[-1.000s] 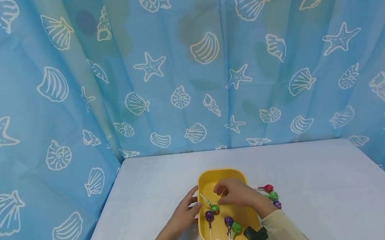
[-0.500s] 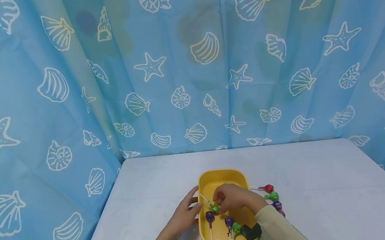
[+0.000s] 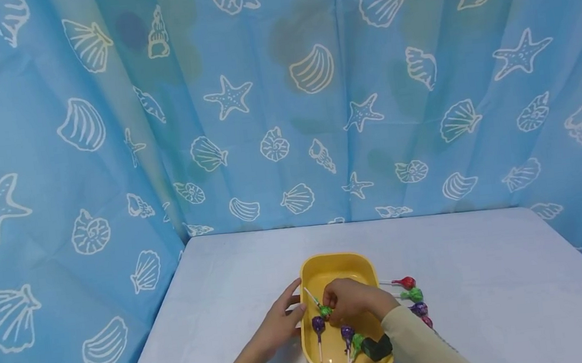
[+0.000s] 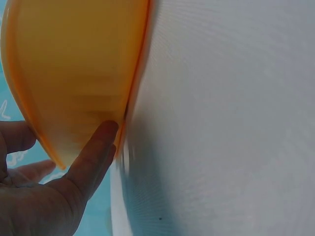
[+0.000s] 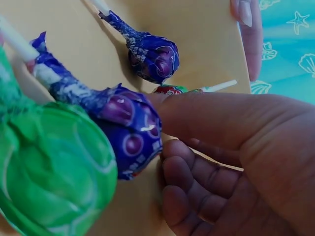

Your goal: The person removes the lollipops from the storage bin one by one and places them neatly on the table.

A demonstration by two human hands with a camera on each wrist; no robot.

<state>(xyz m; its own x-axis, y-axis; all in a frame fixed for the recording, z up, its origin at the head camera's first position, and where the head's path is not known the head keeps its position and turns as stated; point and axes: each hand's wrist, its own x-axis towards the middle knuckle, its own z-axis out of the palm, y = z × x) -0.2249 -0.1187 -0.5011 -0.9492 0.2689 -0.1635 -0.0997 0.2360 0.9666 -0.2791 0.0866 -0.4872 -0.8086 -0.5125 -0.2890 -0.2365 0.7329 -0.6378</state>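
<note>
A yellow tray (image 3: 333, 258) stands on the white table. My left hand (image 3: 279, 324) rests against its left side; in the left wrist view, fairly straight fingers (image 4: 93, 155) touch the outer wall. My right hand (image 3: 353, 298) reaches into the tray, with curled fingers and thumb at a green-and-red lollipop (image 3: 325, 312), pinching its head. In the right wrist view, the thumb covers most of that lollipop (image 5: 170, 90); its white stick shows behind. Two purple lollipops (image 3: 318, 324) and a green lollipop (image 5: 59, 167) lie lower in the tray.
Right of the tray, several lollipops lie in a column: a red lollipop (image 3: 404, 282), a green lollipop (image 3: 415, 294), a purple lollipop (image 3: 418, 309) and a reddish one partly behind the sleeve. A blue shell-patterned curtain (image 3: 282, 99) hangs behind the table.
My right hand has lowered into the tray and closed in on the green-and-red lollipop, which has shifted slightly. The left hand stays at the tray's side.
</note>
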